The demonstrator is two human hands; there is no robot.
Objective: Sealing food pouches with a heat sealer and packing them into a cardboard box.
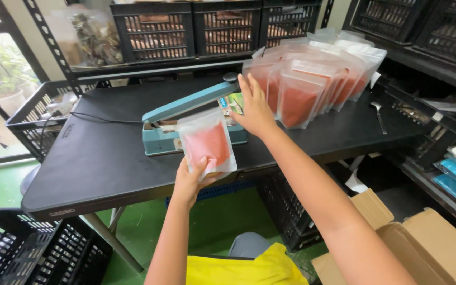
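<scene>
Pouch (207,143) of red powder, clear-fronted, pinched by its lower edge in left hand (191,180), thumb over front and fingers behind: grip closed on it, top edge pushed up into open mouth of blue heat sealer (193,119), bottom hanging past front edge of tabletop (96,158). Held that low, seemingly, to keep powder settled away from top strip and leave fingers well off sealing bar. Right hand (254,108) up at raised sealer arm near its black knob (231,77), palm flat against it, fingers spread wide, grip closed on nothing; placed there, by the look of it, ready for pressing down. One pouch in hand, one sealer. Behind right hand, row of like pouches (312,79) standing upright and overlapping, leaning back toward shelf; at least seven, exact count hidden by overlap. One metal spoon (379,113) lying beside row. One black cable (101,119) running left from sealer. Three black crates (212,29) on shelf behind, one more crate (32,248) on floor at left, cardboard boxes (412,243) open at right.
</scene>
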